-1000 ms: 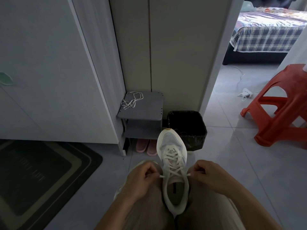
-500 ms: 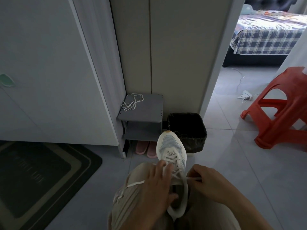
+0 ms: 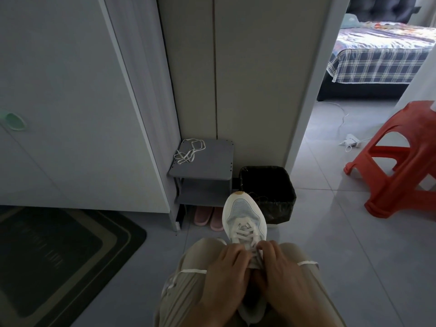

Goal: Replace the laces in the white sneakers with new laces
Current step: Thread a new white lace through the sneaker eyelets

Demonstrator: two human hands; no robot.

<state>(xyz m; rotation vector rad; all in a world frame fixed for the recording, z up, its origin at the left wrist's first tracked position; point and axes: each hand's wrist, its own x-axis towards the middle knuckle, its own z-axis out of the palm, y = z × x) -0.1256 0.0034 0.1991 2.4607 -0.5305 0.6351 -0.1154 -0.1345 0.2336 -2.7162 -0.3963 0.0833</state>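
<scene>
- White sneaker (image 3: 244, 215) on the lap between the knees, toe pointing away, heel end hidden under the hands.
- Left hand (image 3: 226, 267) and right hand (image 3: 280, 267) side by side over the top crossings, fingers curled down, seemingly pinching the lace (image 3: 245, 232); exact grip hidden by the knuckles.
- Left lace end (image 3: 194, 271) trailing across the left knee, right lace end (image 3: 306, 263) across the right knee.
- Likely trouble: a harder pull on one side, leaving one end short and the crossings slack or twisted, hard to spot in this dim light.
- Further trouble: a trailing end caught under a leg, or the sneaker sliding forward off the lap, with no hand on its sole.
- Just beyond the toe: black bin (image 3: 269, 192), open-topped, near enough to catch a sneaker that slips.
- Left of the bin: pink slippers (image 3: 208, 217) under a grey shelf unit (image 3: 212, 161); on its top, a spare lace (image 3: 188, 151) in a loose tangle, well beyond reach; old or new, cannot tell.
- Far left: dark doormat (image 3: 59, 256) before a pale cabinet door (image 3: 70, 102).
- Right, well apart: red stool (image 3: 401, 161); farther, a white charger (image 3: 351, 140) and cable on the tiles, then a bed (image 3: 382, 55) with a checked cover through the doorway.
- In the way of the lacing: only the knuckles, blocking sight of the top eyelets.
</scene>
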